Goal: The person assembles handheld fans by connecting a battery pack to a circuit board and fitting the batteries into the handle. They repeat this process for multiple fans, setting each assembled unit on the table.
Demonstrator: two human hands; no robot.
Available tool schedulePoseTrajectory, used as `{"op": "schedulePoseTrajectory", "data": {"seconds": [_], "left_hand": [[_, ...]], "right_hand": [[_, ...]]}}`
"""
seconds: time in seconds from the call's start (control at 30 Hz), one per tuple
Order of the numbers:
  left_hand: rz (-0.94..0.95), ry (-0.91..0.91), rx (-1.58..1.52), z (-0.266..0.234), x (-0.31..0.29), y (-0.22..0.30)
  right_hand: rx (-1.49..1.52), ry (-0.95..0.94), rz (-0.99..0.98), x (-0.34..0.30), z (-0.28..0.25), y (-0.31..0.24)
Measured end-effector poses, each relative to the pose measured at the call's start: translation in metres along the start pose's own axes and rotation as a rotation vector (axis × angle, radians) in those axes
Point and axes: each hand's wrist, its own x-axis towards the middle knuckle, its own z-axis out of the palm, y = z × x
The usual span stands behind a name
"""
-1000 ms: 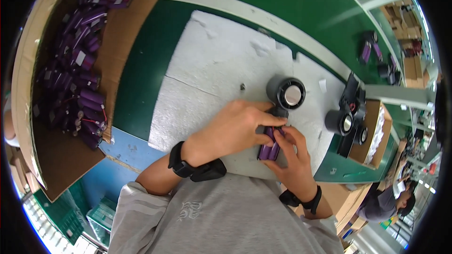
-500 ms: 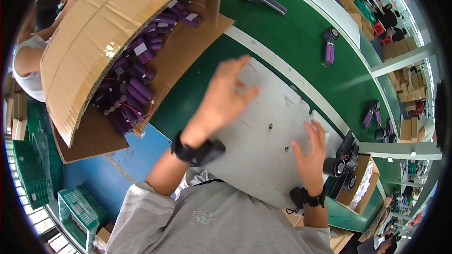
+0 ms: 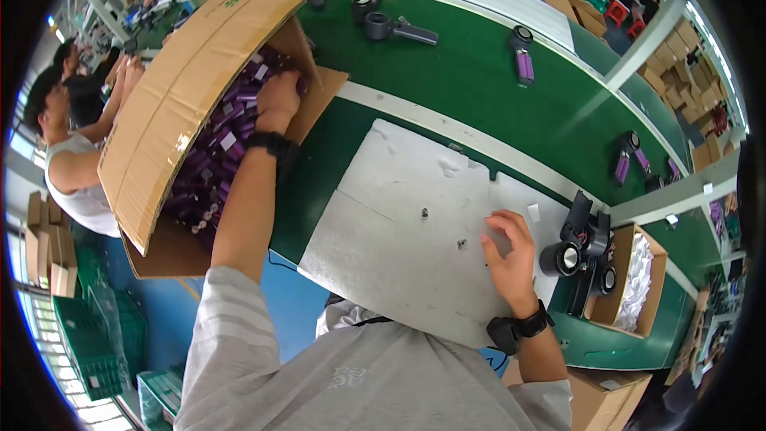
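Observation:
My left hand (image 3: 279, 100) reaches into the tilted cardboard box (image 3: 163, 104), down among purple battery packs (image 3: 229, 141) with white labels and thin wires. Its fingers bend down over the packs and are mostly hidden, so any grip cannot be seen. My right hand (image 3: 512, 259) hovers low over the right part of the white foam sheet (image 3: 383, 223). Its thumb stands apart from the loosely curved fingers, and nothing is between them. Close to its right lie dark handheld appliance parts with round ends (image 3: 561, 258).
An open carton of white packets (image 3: 636, 283) stands on the right. Beyond a pale strip, the green conveyor (image 3: 463, 56) carries a dark grey handle housing (image 3: 399, 29) and units with purple packs (image 3: 524, 64). A co-worker (image 3: 76, 168) is at the far left, behind the box.
My left hand has moved from above the foam sheet leftward into the box of battery packs. My right hand stays over the sheet, its fingers more curved. The view has shifted.

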Motion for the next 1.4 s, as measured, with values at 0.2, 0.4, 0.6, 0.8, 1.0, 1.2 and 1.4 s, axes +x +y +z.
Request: {"op": "schedulePoseTrajectory", "data": {"seconds": [0.2, 0.4, 0.6, 0.8, 1.0, 1.2, 1.4], "left_hand": [[0.364, 0.139, -0.556, -0.037, -0.055, 0.028], [0.789, -0.279, -0.888, -0.102, -0.150, 0.152], [0.430, -0.403, -1.084, -0.032, -0.014, 0.199], [0.191, 0.121, -0.421, 0.071, 0.126, 0.178], [0.174, 0.047, -0.558, 0.077, 0.143, 0.171], [0.278, -0.485, -0.938, -0.006, 0.059, 0.191], [0.538, -0.922, -1.208, -0.082, -0.121, 0.186]], "right_hand": [[0.295, -0.010, 0.128, -0.005, 0.000, 0.002], [1.362, -0.175, 0.693, 0.003, -0.009, -0.012], [1.304, -0.176, 0.668, 0.002, -0.017, 0.013], [1.255, -0.207, 0.684, 0.007, -0.009, 0.004], [1.149, -0.315, 0.654, 0.008, -0.008, 0.005], [1.237, -0.270, 0.711, 0.010, -0.015, 0.007], [1.473, -0.291, 0.697, 0.005, -0.031, -0.007]]}}
